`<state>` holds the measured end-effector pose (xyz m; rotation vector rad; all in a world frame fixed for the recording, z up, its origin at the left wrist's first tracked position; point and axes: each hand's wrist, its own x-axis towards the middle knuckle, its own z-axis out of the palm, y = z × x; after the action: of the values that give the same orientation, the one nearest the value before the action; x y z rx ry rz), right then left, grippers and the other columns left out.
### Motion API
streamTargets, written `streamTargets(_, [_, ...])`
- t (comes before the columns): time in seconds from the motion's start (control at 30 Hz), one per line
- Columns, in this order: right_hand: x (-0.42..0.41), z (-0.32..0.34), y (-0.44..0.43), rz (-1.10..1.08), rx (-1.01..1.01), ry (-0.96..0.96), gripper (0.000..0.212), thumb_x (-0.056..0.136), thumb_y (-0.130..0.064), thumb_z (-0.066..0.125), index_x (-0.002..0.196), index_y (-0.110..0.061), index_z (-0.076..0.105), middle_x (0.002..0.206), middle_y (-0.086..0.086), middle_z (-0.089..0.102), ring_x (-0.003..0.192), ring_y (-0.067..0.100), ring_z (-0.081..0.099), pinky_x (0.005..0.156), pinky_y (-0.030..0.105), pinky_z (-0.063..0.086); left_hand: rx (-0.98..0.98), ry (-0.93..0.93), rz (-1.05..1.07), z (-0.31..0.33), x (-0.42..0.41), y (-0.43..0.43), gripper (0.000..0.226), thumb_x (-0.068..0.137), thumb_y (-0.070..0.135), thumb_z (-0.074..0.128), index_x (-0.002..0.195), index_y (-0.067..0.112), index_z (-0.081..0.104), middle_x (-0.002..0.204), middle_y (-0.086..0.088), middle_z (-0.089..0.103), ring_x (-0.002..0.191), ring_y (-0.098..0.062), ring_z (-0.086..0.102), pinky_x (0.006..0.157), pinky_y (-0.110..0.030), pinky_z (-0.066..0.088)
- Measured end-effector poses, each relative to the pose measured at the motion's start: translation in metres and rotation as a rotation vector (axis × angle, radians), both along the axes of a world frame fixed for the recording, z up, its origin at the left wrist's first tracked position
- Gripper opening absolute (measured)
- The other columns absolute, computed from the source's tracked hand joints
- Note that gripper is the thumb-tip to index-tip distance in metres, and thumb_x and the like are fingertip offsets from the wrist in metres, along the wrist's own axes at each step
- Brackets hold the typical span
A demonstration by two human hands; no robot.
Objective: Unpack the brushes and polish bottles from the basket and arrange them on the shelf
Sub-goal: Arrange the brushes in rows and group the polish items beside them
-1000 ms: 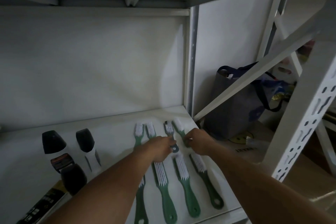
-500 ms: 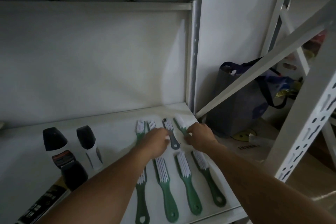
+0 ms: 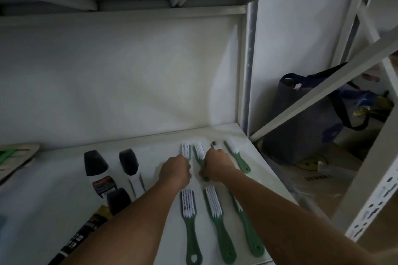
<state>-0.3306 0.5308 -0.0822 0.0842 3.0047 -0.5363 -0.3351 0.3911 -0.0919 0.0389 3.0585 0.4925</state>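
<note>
the white shelf (image 3: 254, 157) is carrying seven green brushes: four behind, three in front (image 3: 212, 221). three black-capped polish bottles (image 3: 94, 163) are lying leftward. the left hand (image 3: 176, 171) and right hand (image 3: 216, 165) are curling over back-row brushes (image 3: 199, 154); whether they are gripping, i cannot tell.

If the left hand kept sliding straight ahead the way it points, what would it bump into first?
The left hand points toward the back of the shelf; first in line are the white bristles of the brush under it, then likely the back wall.
</note>
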Motion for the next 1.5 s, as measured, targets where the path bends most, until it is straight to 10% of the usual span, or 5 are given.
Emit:
streamTargets(0.2, [-0.001,0.001,-0.007,-0.023,0.005,0.008,0.038,0.08,-0.024,0.079,0.109,-0.007,0.061,0.111,0.015,0.066,0.104,0.032,0.066,0.082,0.035,0.054,-0.003,0.007,0.057,0.002,0.004,0.001,0.023,0.08,0.021,0.069,0.099,0.009,0.072,0.097,-0.012,0.074,0.088,-0.03,0.069,0.062,-0.03,0.043])
streamTargets(1.37, [0.017,0.012,-0.014,-0.124,-0.095,0.046,0.028,0.086,-0.027,0.075,0.086,-0.012,0.051,0.068,0.0,0.044,0.078,0.022,0.054,0.068,0.029,0.047,0.026,0.078,0.283,0.014,0.024,0.012,0.034,0.072,0.033,0.08,0.096,0.011,0.07,0.094,-0.009,0.073,0.084,-0.028,0.071,0.066,-0.031,0.058])
streamTargets(1.5, [0.017,0.015,-0.008,-0.131,-0.099,0.077,0.023,0.086,-0.025,0.075,0.092,-0.009,0.06,0.084,0.007,0.065,0.083,0.023,0.067,0.073,0.03,0.058,0.091,0.078,0.286,0.015,0.027,0.01,0.03,0.074,0.036,0.078,0.092,0.013,0.069,0.083,-0.006,0.071,0.075,-0.026,0.068,0.057,-0.027,0.051])
